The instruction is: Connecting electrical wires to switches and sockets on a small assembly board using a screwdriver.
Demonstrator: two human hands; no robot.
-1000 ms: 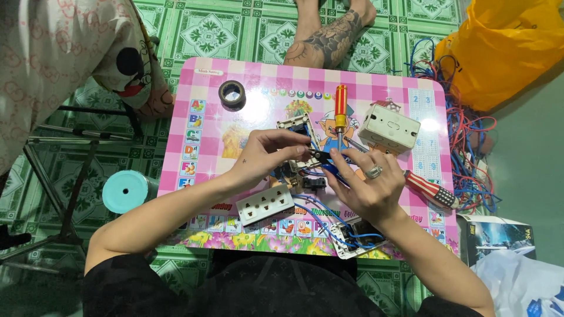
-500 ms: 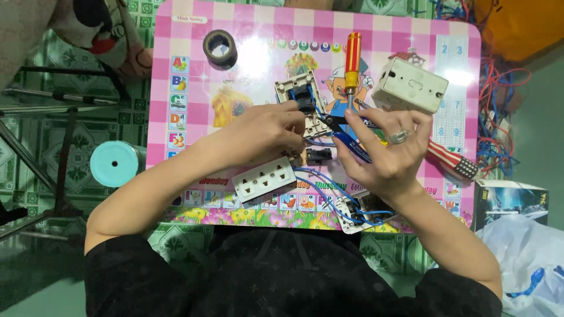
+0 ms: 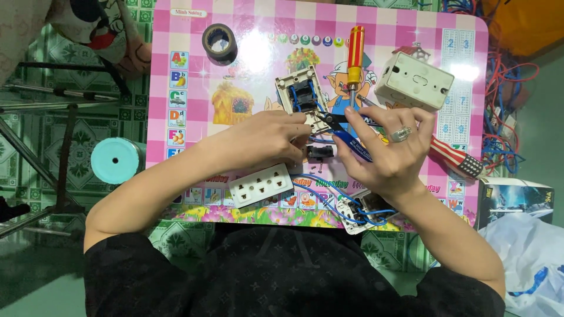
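My right hand (image 3: 390, 149), with a ring on one finger, grips blue-handled pliers (image 3: 351, 144) whose dark jaws point left toward my left hand. My left hand (image 3: 267, 141) is closed around a small part and a blue wire beside the jaws; what exactly it pinches is hidden by the fingers. Just above my hands lies a switch module (image 3: 302, 97) with blue wires. A small black part (image 3: 320, 154) sits under my hands. Everything rests on a pink checkered children's table (image 3: 188, 47).
A red-and-yellow screwdriver (image 3: 355, 56), a white junction box (image 3: 413, 81), a roll of black tape (image 3: 220, 42), a white socket plate (image 3: 260, 185), another wired module (image 3: 364, 208) and a striped-handled tool (image 3: 455, 158) lie on the table. Loose wires (image 3: 505, 105) pile at right. A teal cylinder (image 3: 114, 160) stands at left.
The camera has drawn closer to the table. My hands have stayed together at the table's middle, with the pliers still in my right hand.
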